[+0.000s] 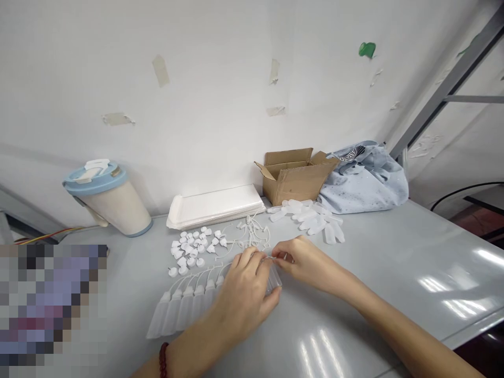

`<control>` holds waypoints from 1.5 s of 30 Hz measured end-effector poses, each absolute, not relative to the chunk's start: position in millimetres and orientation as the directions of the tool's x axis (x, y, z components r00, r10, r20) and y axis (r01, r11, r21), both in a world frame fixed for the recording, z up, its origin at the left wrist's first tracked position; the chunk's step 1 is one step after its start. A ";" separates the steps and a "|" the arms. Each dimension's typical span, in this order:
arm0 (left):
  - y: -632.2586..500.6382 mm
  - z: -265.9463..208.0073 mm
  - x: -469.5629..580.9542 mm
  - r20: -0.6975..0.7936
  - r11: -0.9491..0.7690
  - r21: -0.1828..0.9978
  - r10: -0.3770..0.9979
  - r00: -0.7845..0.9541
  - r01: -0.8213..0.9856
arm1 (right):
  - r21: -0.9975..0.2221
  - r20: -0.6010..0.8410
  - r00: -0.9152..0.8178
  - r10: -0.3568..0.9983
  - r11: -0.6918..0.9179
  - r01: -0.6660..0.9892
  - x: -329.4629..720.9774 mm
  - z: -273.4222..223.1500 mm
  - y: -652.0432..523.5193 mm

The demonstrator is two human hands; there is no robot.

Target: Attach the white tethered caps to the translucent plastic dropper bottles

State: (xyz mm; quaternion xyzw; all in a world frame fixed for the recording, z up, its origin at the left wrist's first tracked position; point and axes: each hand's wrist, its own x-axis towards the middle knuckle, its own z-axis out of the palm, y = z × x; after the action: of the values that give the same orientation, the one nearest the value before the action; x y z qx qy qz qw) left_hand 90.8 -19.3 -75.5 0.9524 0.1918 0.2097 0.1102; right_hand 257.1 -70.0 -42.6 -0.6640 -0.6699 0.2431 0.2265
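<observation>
My left hand (pixel 244 294) grips a small clear plastic bottle (pixel 274 281) just above the grey table (pixel 394 262). My right hand (pixel 303 260) pinches a small white piece at the bottle's neck; the piece is mostly hidden by my fingertips. To the left of my left hand lies a row of several capped translucent bottles (pixel 185 310). Behind my hands are scattered white caps (pixel 191 249) and thin white tethered pieces (pixel 254 233). A heap of bare bottles (pixel 311 215) lies to the right of these.
A stack of white flat bags (pixel 214 207) lies against the wall. An open cardboard box (pixel 293 176) and a pale blue cloth bag (pixel 366 178) stand at the back right. A blue-lidded cup (pixel 110 197) stands at the left. A blurred patch covers the lower left.
</observation>
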 end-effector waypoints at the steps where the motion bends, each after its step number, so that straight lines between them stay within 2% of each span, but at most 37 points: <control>1: -19.4 -75.1 91.0 0.352 -0.900 0.292 0.415 0.839 0.323 | -0.625 -0.019 -0.016 1.000 0.001 0.781 257.0 -42.9 -69.7; 15: -20.0 -73.3 89.4 0.250 -0.890 0.287 0.427 0.869 0.354 | -0.652 -0.031 -0.046 0.998 0.015 0.758 261.5 -49.7 -66.8; 20: -22.4 -73.7 87.1 0.287 -0.900 0.268 0.416 0.863 0.345 | -0.632 0.066 0.017 0.998 0.029 0.774 272.2 -59.9 -55.3; 24: -23.4 -70.8 85.2 0.330 -0.903 0.271 0.413 0.849 0.334 | -0.570 0.227 0.096 0.969 0.052 0.820 282.3 -72.8 -42.2; 28: -19.1 -64.6 83.5 0.356 -0.875 0.318 0.467 0.809 0.365 | -0.518 0.333 0.010 0.943 0.175 0.837 287.0 -84.4 -34.1; 34: -11.6 -57.5 80.7 0.403 -0.845 0.376 0.518 0.755 0.380 | -0.486 0.374 -0.105 0.921 0.291 0.824 287.4 -90.1 -31.0; 41: -6.3 -60.9 79.7 0.419 -0.830 0.407 0.541 0.729 0.382 | -0.540 0.438 -0.001 0.899 0.264 0.799 285.8 -83.4 -35.0; 45: -4.1 -62.8 80.0 0.413 -0.812 0.444 0.560 0.718 0.379 | -0.659 0.438 0.082 0.895 0.258 0.707 276.3 -72.1 -42.8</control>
State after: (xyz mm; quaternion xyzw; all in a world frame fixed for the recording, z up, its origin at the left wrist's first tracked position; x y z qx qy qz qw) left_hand 80.0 -4.1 -62.8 0.9119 0.2574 0.2732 0.1662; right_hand 276.3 -42.8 -72.1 -0.5991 -0.6686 0.1104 0.4265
